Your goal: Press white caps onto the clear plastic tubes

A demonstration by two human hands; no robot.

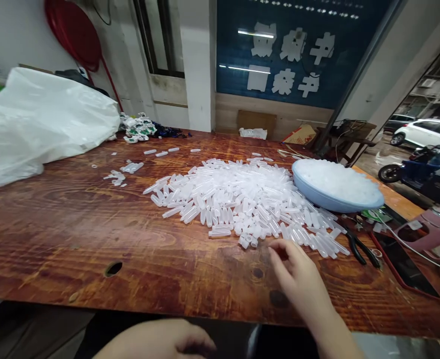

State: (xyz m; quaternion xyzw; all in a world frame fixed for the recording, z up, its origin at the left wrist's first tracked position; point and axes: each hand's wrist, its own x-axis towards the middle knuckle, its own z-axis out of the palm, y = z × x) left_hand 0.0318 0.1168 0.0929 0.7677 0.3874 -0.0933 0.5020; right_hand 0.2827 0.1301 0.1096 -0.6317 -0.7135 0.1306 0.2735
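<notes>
While my right hand [297,271] bends near the caps [250,233], left of the basin [328,202] and nearer me, its thumb and forefinger make a narrow gap; I cannot tell whether anything sits between the tips. My left hand [163,339], well left of the basin and lower, shows loosely curled fingers, and whether it holds anything I cannot tell. Left of the basin, the tubes [238,184] spread in a heap on the table [85,224], their long axes mixed: several at the front point towards me, one lies crosswise, some farther left slant up to the right, and those closest to the basin's near side angle down to the right. The pliers [360,249] lie just on my side of the basin, the phone [407,264] nearer and to its right.
</notes>
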